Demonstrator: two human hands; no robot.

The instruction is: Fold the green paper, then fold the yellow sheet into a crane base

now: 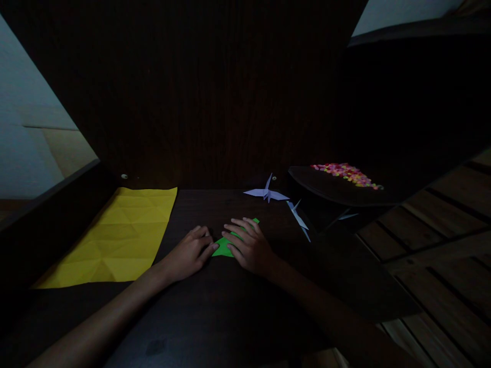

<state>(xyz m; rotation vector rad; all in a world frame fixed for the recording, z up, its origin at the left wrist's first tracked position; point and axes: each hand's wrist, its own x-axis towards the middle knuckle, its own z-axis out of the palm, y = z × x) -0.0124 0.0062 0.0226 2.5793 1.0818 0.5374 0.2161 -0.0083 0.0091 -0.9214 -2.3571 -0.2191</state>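
Observation:
A piece of folded green paper (222, 249) lies on the dark wooden desk surface (207, 306), partly covered by my hands. My left hand (194, 250) has its fingers curled, with thumb and fingertips at the paper's left corner. Over the paper's right part rests my right hand (249, 245), fingers stretched and slightly apart, hiding much of it. Just behind stands a lavender origami crane (267, 193) with its wings spread. A pale blue origami crane (299, 217) lies to the right of it.
A large creased yellow sheet (118, 235) lies on the left, beside a low side panel (49, 199). An upright dark board (215, 92) closes off the back. On a rounded shelf (307, 183) at right sits a pile of tiny colourful pieces (349, 175). Slatted wood (441, 255) shows beyond.

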